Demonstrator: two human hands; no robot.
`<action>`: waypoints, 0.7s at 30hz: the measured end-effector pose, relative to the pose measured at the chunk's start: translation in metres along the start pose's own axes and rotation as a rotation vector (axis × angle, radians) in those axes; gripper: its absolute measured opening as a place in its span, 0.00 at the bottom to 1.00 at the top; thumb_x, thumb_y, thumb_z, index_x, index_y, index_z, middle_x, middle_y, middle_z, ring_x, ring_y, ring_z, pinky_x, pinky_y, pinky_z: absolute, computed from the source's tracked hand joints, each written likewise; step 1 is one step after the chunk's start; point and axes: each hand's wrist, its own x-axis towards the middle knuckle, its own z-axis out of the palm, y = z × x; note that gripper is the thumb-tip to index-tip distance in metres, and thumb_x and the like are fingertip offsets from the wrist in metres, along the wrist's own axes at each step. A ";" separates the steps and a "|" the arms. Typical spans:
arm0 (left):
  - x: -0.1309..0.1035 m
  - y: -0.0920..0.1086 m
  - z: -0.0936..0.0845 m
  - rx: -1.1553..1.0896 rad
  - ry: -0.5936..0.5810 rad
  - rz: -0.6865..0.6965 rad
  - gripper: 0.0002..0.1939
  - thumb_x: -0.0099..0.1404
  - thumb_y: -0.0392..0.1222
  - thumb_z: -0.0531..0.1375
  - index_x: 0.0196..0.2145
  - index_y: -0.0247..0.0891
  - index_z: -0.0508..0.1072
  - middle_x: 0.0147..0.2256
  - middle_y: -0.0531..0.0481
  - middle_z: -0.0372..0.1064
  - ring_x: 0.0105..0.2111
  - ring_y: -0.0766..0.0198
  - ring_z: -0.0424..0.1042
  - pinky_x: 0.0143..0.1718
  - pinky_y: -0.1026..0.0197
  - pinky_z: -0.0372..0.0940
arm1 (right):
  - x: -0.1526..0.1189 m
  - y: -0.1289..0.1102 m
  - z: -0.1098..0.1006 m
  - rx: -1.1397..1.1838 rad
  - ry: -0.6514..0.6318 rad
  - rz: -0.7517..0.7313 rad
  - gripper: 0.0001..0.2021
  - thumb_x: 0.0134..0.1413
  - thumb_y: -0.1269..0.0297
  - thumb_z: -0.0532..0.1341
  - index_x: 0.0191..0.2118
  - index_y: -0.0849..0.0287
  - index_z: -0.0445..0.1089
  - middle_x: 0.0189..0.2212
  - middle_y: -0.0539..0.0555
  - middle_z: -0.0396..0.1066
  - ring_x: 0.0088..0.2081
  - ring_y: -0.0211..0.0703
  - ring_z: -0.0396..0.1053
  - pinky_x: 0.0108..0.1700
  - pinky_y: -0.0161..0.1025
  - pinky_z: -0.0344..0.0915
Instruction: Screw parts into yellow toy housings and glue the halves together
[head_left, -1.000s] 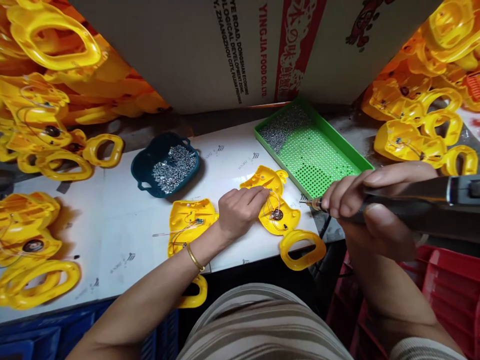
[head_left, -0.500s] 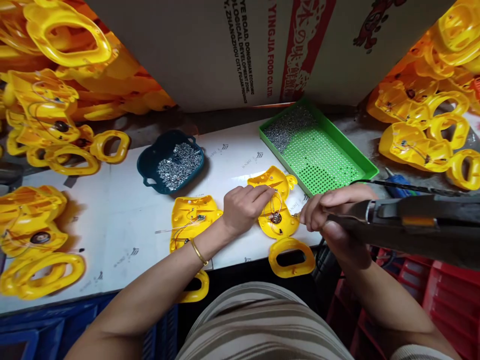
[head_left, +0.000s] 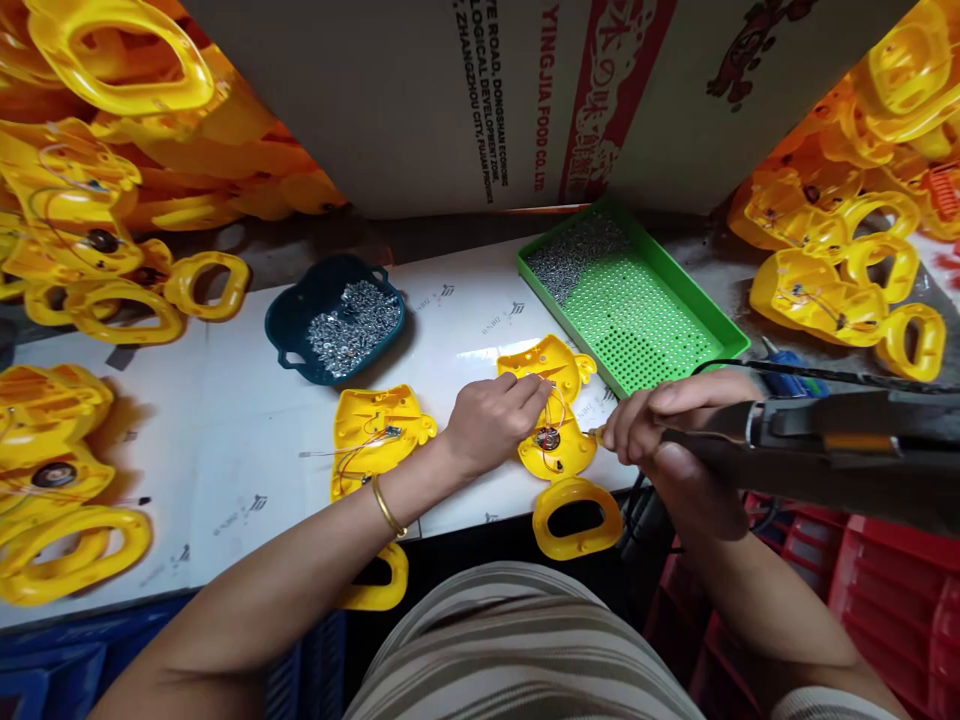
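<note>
A yellow duck-shaped plastic shell half [head_left: 559,458], inner side up, lies before me with red and white wires and a round dark speaker [head_left: 548,438] in it. My left hand [head_left: 499,415] is closed at the shell's left side, its bent fingers gripping it near the wires and hiding its middle. In my right hand [head_left: 664,430] is a dark electric screwdriver [head_left: 847,440], held almost level. Its tip points left and reaches the shell's right edge; exact contact is too small to tell. A yellow ring-shaped part [head_left: 577,548] adjoins the shell's near end, overhanging the table edge.
Another wired yellow shell [head_left: 375,425] lies left, partly behind my forearm. A dark teal bowl [head_left: 289,325] and a green perforated tray [head_left: 675,335] hold small metal pieces. Yellow parts pile up both sides. A large carton [head_left: 420,110] stands behind. Red crates [head_left: 885,590] are below right.
The view has shifted slightly, so the left-hand things sit a little further left. Both hands keep their places at the shell, with the screwdriver tip still by its right edge.
</note>
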 end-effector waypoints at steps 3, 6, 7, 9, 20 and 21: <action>0.003 0.000 -0.002 0.022 -0.021 0.022 0.10 0.68 0.29 0.54 0.36 0.34 0.76 0.30 0.52 0.76 0.25 0.65 0.71 0.20 0.63 0.57 | 0.003 -0.002 0.003 0.136 0.048 -0.050 0.14 0.54 0.67 0.62 0.47 0.52 0.68 0.22 0.47 0.66 0.22 0.39 0.66 0.25 0.40 0.66; 0.003 0.001 -0.004 0.028 -0.048 0.025 0.10 0.68 0.28 0.54 0.36 0.33 0.75 0.30 0.51 0.76 0.25 0.64 0.71 0.19 0.63 0.58 | 0.005 -0.006 0.003 0.149 0.062 -0.051 0.13 0.54 0.68 0.63 0.47 0.54 0.69 0.21 0.46 0.66 0.21 0.38 0.66 0.25 0.40 0.66; 0.003 0.001 -0.004 0.025 -0.064 0.026 0.09 0.67 0.28 0.55 0.36 0.33 0.75 0.31 0.51 0.76 0.25 0.64 0.71 0.19 0.63 0.58 | 0.006 -0.008 0.003 0.145 0.068 -0.053 0.13 0.54 0.68 0.63 0.46 0.54 0.69 0.21 0.46 0.65 0.21 0.39 0.66 0.26 0.40 0.66; 0.003 0.002 -0.005 0.021 -0.116 0.029 0.09 0.67 0.28 0.55 0.37 0.32 0.75 0.32 0.50 0.76 0.26 0.63 0.71 0.19 0.63 0.59 | 0.011 -0.013 0.001 0.129 0.088 -0.072 0.12 0.53 0.67 0.64 0.45 0.54 0.69 0.19 0.46 0.65 0.21 0.39 0.66 0.25 0.41 0.67; 0.003 0.002 -0.005 -0.005 -0.208 0.023 0.11 0.66 0.26 0.54 0.39 0.30 0.76 0.34 0.45 0.76 0.28 0.62 0.71 0.20 0.64 0.60 | 0.072 0.008 -0.019 0.003 0.399 -0.344 0.06 0.53 0.60 0.65 0.30 0.54 0.69 0.15 0.44 0.59 0.15 0.35 0.57 0.18 0.37 0.61; 0.003 0.001 -0.004 0.000 -0.183 0.028 0.11 0.66 0.26 0.53 0.38 0.30 0.76 0.34 0.45 0.76 0.28 0.62 0.71 0.20 0.64 0.60 | 0.074 0.012 -0.020 0.004 0.421 -0.326 0.06 0.52 0.60 0.65 0.32 0.54 0.69 0.15 0.44 0.60 0.15 0.34 0.57 0.18 0.37 0.60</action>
